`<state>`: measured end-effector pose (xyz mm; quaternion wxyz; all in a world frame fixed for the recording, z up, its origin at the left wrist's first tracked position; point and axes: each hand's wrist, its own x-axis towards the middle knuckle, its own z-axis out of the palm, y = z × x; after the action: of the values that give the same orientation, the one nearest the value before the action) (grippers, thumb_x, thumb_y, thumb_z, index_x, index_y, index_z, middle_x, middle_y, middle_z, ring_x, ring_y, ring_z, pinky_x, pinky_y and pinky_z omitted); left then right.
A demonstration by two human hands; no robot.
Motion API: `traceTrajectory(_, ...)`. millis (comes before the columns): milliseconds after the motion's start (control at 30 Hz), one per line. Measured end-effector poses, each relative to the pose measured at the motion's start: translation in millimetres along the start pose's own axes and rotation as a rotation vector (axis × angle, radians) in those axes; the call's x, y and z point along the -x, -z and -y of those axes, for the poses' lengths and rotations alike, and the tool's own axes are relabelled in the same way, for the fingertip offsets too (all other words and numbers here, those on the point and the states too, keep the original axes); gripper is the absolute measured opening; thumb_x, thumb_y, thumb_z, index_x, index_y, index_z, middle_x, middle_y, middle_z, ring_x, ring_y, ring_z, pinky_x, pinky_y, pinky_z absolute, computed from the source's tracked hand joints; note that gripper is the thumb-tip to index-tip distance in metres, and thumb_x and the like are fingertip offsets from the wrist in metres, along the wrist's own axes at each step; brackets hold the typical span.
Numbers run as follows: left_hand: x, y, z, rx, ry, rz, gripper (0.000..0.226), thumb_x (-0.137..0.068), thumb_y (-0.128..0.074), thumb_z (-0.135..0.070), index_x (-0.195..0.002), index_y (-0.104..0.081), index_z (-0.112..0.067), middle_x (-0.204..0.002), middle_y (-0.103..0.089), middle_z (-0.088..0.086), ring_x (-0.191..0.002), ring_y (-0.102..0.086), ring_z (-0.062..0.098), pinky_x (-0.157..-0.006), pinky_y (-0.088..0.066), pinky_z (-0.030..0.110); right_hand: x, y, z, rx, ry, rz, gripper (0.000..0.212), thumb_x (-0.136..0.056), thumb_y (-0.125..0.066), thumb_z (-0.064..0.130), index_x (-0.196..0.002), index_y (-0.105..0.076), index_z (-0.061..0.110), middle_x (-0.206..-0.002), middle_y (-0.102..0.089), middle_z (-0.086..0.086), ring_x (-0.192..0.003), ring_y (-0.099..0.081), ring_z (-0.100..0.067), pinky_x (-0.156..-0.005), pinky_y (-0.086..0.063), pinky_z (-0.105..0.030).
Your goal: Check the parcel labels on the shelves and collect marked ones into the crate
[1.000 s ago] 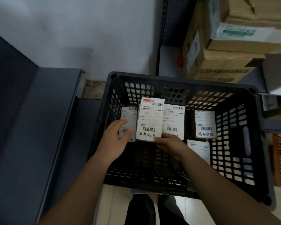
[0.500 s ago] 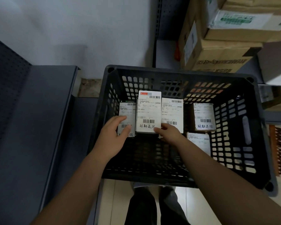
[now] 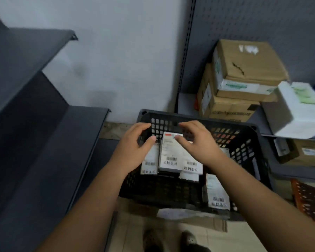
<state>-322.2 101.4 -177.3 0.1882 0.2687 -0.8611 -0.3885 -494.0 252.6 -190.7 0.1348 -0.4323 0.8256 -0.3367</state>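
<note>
Now — parcel (image 3: 169, 153) in crate (image 3: 251, 142) | beneath both hands — fingers (image 3: 185, 142) loosely spread, gripping nothing

The crate (image 3: 247, 142) is matt black perforated plastic. Inside it, the parcels (image 3: 169, 157) carry smooth white paper labels. Beside the crate, brown cardboard boxes (image 3: 244, 70) look rough.

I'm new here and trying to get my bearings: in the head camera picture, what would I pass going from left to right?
Dark grey shelves → left hand → right hand → stacked cardboard boxes → white box. The hands hover over labelled parcels in the black crate, which spans the middle.
</note>
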Motion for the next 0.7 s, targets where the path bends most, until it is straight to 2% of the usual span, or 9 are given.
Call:
traceTrajectory(67,7,32,-16,-0.042,-0.051,-0.092,0.038,-0.093,-0.064,-0.026,-0.13,-0.058,-0.018,-0.126,-0.05,-0.014,-0.114,-0.041,-0.01,-0.096,-0.025,-0.001,-2,27,32,0.032,0.081,-0.008,0.048,-0.091,-0.063,0.042,-0.133,-0.056,0.021,-0.119,-0.052,0.008,-0.111,-0.049,-0.003,-0.1,-0.038,-0.021)
traceTrajectory(133,23,60,-30,-0.064,-0.044,-0.17,0.038,-0.093,-0.063,-0.028,-0.13,-0.058,-0.019,-0.13,-0.051,-0.011,-0.122,-0.043,-0.002,-0.104,-0.028,0.01,0,44,60,0.033,0.158,0.017,0.046,-0.09,-0.063,0.04,-0.132,-0.057,0.021,-0.115,-0.051,0.01,-0.109,-0.05,-0.003,-0.099,-0.04,-0.021)
traceTrajectory(200,47,82,-42,-0.103,-0.047,-0.259,0.039,-0.093,-0.063,-0.032,-0.13,-0.058,-0.018,-0.133,-0.053,-0.006,-0.126,-0.045,0.007,-0.109,-0.034,0.023,2,51,84,0.018,0.263,0.054,0.044,-0.089,-0.063,0.041,-0.129,-0.059,0.023,-0.115,-0.052,0.011,-0.108,-0.052,-0.005,-0.1,-0.044,-0.028)
traceTrajectory(267,83,98,-53,-0.152,-0.022,-0.369,0.043,-0.092,-0.063,-0.035,-0.13,-0.058,-0.017,-0.133,-0.053,-0.006,-0.125,-0.045,0.007,-0.108,-0.032,0.021,8,48,107,-0.008,0.386,0.101,0.043,-0.089,-0.063,0.042,-0.128,-0.06,0.024,-0.114,-0.053,0.01,-0.109,-0.053,-0.006,-0.099,-0.045,-0.03)
traceTrajectory(400,179,117,-70,-0.259,0.17,-0.536,0.046,-0.093,-0.06,-0.04,-0.136,-0.053,-0.023,-0.14,-0.048,-0.009,-0.132,-0.04,0.007,-0.111,-0.03,0.024,37,26,154,-0.086,0.564,0.272,0.051,-0.087,-0.059,0.052,-0.13,-0.058,0.024,-0.12,-0.052,0.009,-0.112,-0.053,-0.008,-0.093,-0.046,-0.025)
traceTrajectory(500,259,126,-83,-0.337,0.311,-0.668,0.048,-0.093,-0.059,-0.041,-0.137,-0.052,-0.024,-0.136,-0.047,-0.014,-0.13,-0.039,0.004,-0.109,-0.027,0.019,70,-3,190,-0.151,0.737,0.383,0.064,-0.084,-0.05,0.067,-0.131,-0.058,0.024,-0.123,-0.05,0.008,-0.115,-0.051,-0.01,-0.099,-0.047,-0.035)
traceTrajectory(600,342,136,-102,-0.418,0.452,-0.815,0.045,-0.093,-0.062,-0.037,-0.134,-0.055,-0.02,-0.134,-0.051,-0.01,-0.128,-0.043,0.006,-0.109,-0.028,0.017,115,-31,239,-0.217,0.851,0.514,0.058,-0.085,-0.052,0.062,-0.132,-0.055,0.027,-0.122,-0.047,0.014,-0.114,-0.048,-0.003,-0.101,-0.044,-0.031)
traceTrajectory(700,428,147,-131,-0.482,0.568,-0.969,0.044,-0.093,-0.063,-0.034,-0.133,-0.056,-0.019,-0.133,-0.052,-0.01,-0.128,-0.043,0.006,-0.105,-0.023,0.008,174,-52,296,-0.306,0.97,0.636,0.05,-0.087,-0.059,0.051,-0.132,-0.056,0.029,-0.123,-0.049,0.015,-0.113,-0.049,0.001,-0.1,-0.045,-0.029)
